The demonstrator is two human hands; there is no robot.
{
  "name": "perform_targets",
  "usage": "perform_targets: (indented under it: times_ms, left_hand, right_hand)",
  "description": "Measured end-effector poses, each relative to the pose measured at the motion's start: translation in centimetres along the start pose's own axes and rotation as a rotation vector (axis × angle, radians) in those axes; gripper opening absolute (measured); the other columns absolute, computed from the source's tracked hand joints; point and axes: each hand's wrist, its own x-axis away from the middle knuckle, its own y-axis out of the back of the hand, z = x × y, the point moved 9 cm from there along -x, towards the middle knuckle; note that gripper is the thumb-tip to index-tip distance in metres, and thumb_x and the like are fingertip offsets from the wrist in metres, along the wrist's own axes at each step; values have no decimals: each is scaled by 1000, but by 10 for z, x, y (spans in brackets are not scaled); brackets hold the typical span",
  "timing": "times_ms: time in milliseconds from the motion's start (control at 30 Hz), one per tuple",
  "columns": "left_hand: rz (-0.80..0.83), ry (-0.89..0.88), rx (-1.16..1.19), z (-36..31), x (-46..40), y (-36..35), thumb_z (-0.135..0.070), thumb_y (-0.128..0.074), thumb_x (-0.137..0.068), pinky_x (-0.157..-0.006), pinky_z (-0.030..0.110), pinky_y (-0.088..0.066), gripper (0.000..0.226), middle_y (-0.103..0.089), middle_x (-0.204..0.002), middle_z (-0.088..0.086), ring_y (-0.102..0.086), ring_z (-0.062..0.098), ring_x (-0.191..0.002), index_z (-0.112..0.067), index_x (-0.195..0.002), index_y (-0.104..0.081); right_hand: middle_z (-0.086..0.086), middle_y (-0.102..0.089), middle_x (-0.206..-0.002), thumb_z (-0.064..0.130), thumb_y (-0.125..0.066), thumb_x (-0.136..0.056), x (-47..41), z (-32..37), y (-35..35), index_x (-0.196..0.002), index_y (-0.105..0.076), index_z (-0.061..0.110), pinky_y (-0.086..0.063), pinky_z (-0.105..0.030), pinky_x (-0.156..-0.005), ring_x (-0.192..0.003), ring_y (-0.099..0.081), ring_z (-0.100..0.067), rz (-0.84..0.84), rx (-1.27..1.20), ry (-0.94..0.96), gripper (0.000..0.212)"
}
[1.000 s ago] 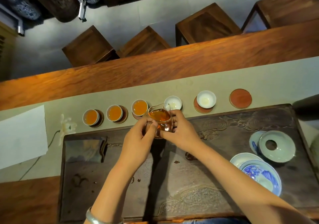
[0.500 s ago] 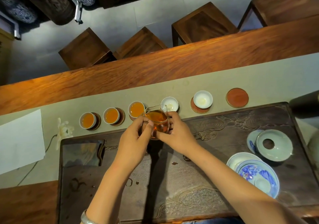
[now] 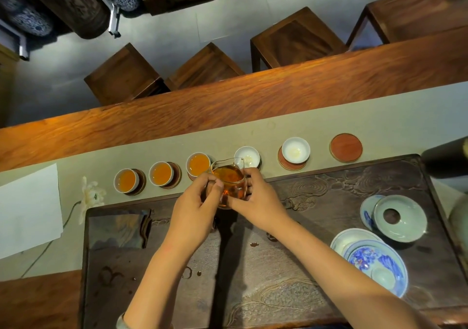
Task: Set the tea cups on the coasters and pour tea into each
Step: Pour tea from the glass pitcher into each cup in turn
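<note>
Glass pitcher of tea pinched between fingers of both hands. Fragile, slick, likely warm, sloshing. Best gripped at handle, steadied opposite, empty cup just beyond fingertips.

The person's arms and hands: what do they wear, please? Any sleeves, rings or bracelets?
Both forearms are bare, with no sleeves in view. The left wrist wears a pale silvery bracelet at the picture's lower edge. No ring shows on the left hand or the right hand.
</note>
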Motion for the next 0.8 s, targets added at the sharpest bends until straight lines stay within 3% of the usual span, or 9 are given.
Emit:
perform_targets:
  times_ms: [333,467,667,800]
  left_hand:
    - [2,-12,-14,-3,-3,0,-32,-49,-97,-65,27,-44,16,-63,-79,1,-57,7,-67,-31,-86,-60]
    - [4,-14,-17,-4,-4,0,-32,-49,-98,-67,31,-47,16,-64,-79,2,-59,13,-71,-30,-86,-61]
    - [5,-7,-30,-3,-4,0,-31,-50,-98,-65,29,-46,16,-64,-79,0,-58,7,-68,-31,-87,-61]
    - [1,-5,-52,-3,-6,2,-30,-50,-98,-62,23,-44,16,-64,-80,-5,-57,4,-66,-33,-86,-60]
  right_hand:
    - [15,-69,-107,71,-71,-56,-1,1,2,-118,-42,41,-58,-26,-86,-98,-68,1,-23,22,15,75]
    - [19,-68,-106,70,-71,-57,-1,1,2,-118,-40,44,-54,-18,-83,-99,-67,4,-23,25,18,73]
    - [15,-69,-109,70,-70,-57,-2,1,1,-119,-41,41,-58,-26,-86,-100,-68,0,-29,24,24,75]
    - [20,-68,-102,69,-71,-56,-1,0,2,-105,-40,53,-58,-23,-84,-96,-68,4,-50,26,15,60]
